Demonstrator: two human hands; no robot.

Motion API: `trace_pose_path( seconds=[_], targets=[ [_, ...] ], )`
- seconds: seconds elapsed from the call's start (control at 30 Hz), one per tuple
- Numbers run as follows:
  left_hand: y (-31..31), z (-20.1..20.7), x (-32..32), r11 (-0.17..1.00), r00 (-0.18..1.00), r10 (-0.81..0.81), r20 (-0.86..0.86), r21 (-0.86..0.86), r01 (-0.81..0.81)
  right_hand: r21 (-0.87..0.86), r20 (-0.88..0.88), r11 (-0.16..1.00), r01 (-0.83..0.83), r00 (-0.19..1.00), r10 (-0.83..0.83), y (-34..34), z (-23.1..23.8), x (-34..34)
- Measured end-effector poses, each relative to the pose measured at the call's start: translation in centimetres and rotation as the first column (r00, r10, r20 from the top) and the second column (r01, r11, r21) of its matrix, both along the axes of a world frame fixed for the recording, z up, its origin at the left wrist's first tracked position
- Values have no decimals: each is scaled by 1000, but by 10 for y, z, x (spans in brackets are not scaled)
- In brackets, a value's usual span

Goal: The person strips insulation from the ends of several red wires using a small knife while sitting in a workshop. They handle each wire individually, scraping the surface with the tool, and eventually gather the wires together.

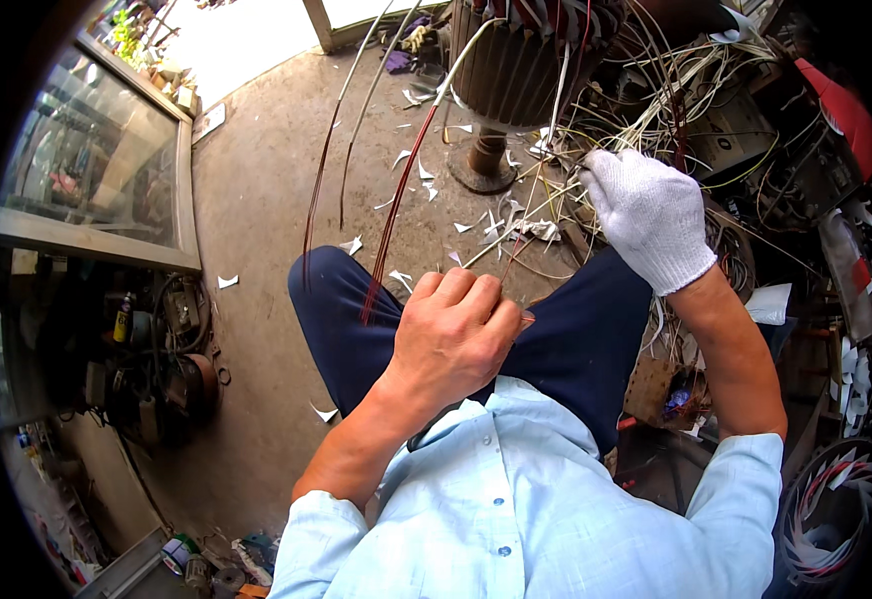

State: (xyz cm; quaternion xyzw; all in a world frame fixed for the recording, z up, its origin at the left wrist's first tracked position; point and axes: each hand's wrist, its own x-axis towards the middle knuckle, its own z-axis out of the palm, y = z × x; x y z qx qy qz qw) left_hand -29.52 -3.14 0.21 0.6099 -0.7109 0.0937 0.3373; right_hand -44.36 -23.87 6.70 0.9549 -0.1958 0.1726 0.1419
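At the top stands a dark ribbed motor stator (506,75) on a round post. From it hang thin red-brown copper wires (418,150), partly in pale sleeves, reaching down over my left knee. My bare left hand (456,334) is closed in front of my lap, with a bit of thin copper wire (527,318) showing at its thumb side. My right hand (648,218), in a white knitted glove, is raised below the stator's right side. Its fingertips are pinched together at thin wire ends; exactly which strands they grip is partly hidden.
A tangle of pale sleeved wires (656,125) lies to the right of the stator. White paper scraps (227,282) dot the concrete floor. A glass-paned frame (106,150) and dark machine parts (171,369) stand at left. Another wound stator (836,519) sits at lower right.
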Motion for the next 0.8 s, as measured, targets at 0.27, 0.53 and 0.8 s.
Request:
trace_pose_path(
  seconds=[0.27, 0.53, 0.8],
  targets=[
    [3, -4, 1, 1000, 994, -9, -111, 3, 9, 153, 56, 988, -36, 998, 27, 13, -17, 0],
    [17, -7, -14, 965, 49, 47, -998, 58, 255, 405, 211, 887, -223, 966, 146, 48, -25, 3],
    [17, -12, -19, 876, -776, -62, -628, -407, 259, 484, 552, 774, -408, 829, 91, 62, -48, 2]
  ],
)
